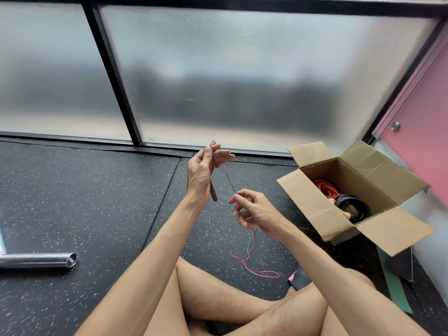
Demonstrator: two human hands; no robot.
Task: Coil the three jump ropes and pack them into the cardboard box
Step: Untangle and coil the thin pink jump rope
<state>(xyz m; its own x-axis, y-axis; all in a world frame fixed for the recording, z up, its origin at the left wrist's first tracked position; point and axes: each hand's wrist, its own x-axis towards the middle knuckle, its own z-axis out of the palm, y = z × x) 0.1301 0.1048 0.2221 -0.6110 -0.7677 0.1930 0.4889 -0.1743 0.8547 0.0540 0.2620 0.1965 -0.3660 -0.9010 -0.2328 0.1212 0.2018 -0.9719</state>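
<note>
On the speckled black floor [97, 202] at far left lies a chrome tube [36, 260], well apart from the person sitting cross-legged. Further right, the left forearm rises steeply, wrist bent. The left hand [202, 170] is raised with its back to the camera and holds the pink jump rope [228, 180]. The rope's dark handle [213, 192] is clasped against the palm and juts down below it, and a small loop of cord shows above the loosely extended fingers. From there the cord sags rightward to the right hand [252, 209], held lower. Its thumb and forefinger pinch the cord and its other fingers are curled in. Below this hand the cord drops to a loose tangle on the floor. At right stands the cardboard box [315, 202], flaps open, with a coiled red rope [324, 187] and a coiled black rope [354, 206] side by side inside.
</note>
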